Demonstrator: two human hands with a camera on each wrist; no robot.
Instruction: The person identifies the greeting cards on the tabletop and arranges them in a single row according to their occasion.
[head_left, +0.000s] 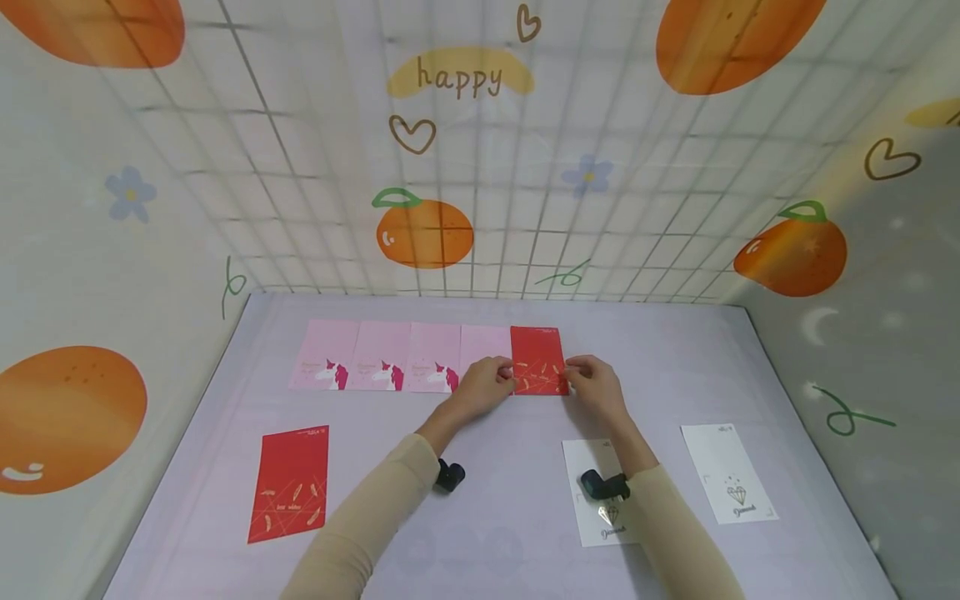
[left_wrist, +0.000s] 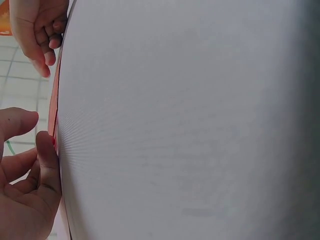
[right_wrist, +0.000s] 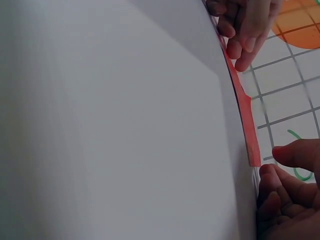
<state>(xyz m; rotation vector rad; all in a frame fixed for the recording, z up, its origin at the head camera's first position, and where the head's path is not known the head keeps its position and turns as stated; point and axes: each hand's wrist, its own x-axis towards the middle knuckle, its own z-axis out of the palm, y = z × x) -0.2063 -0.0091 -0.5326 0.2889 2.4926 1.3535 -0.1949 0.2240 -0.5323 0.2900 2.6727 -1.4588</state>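
A red card [head_left: 537, 350] with gold feather prints lies at the right end of a row of pink unicorn cards [head_left: 382, 346]. At its left edge is my left hand [head_left: 483, 387], its fingertips touching the card near the lower corner. On the opposite edge, the fingertips of my right hand [head_left: 597, 386] touch the card low down. In the left wrist view, the left hand's thumb and forefinger stand apart beside the red edge. A similar gap shows between the right hand's digits [right_wrist: 295, 152] in the right wrist view. My left hand partly hides the rightmost pink card.
Another red card [head_left: 288, 483] lies at the front left of the pale table [head_left: 480, 467]. One white diamond card [head_left: 585, 458] is partly under my right forearm; another white card [head_left: 729, 475] lies farther right. A patterned curtain over a wire grid [head_left: 517, 167] stands behind.
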